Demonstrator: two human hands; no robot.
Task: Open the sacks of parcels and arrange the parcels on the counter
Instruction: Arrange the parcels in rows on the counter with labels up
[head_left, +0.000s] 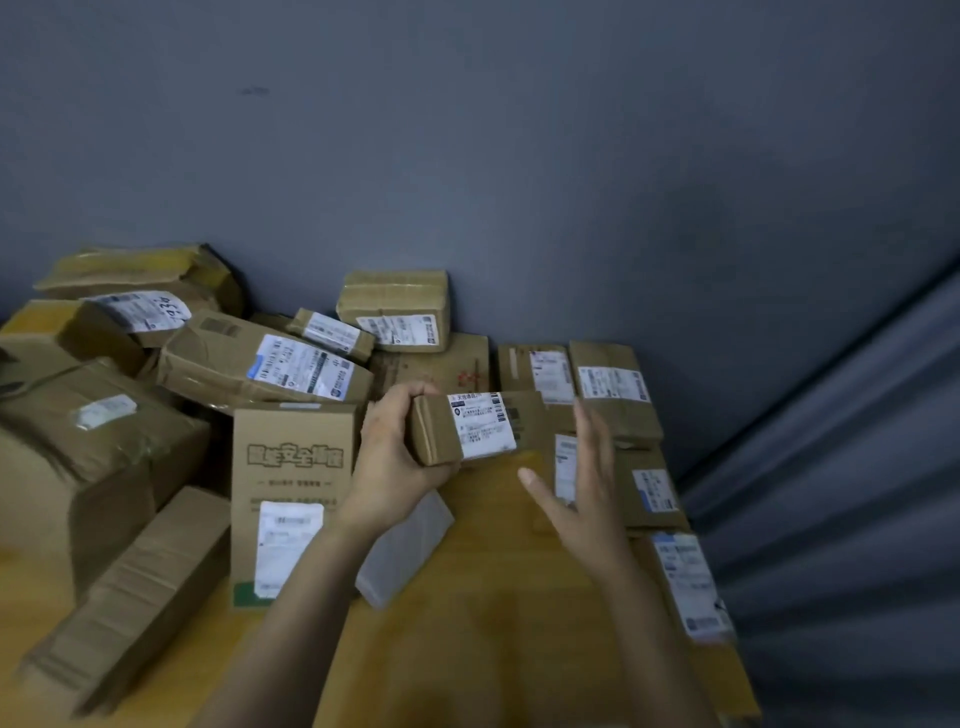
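Two bare forearms are reaching in from the bottom edge. The left hand (387, 467) is gripping one end of a small brown cardboard parcel (470, 428) bearing a white label, holding it above the yellow wooden counter (467, 623). The right hand (582, 493) is hovering just beside it, fingers straight, holding nothing. Heaped brown cardboard boxes (249, 364) are lying at left against the grey wall (519, 156).
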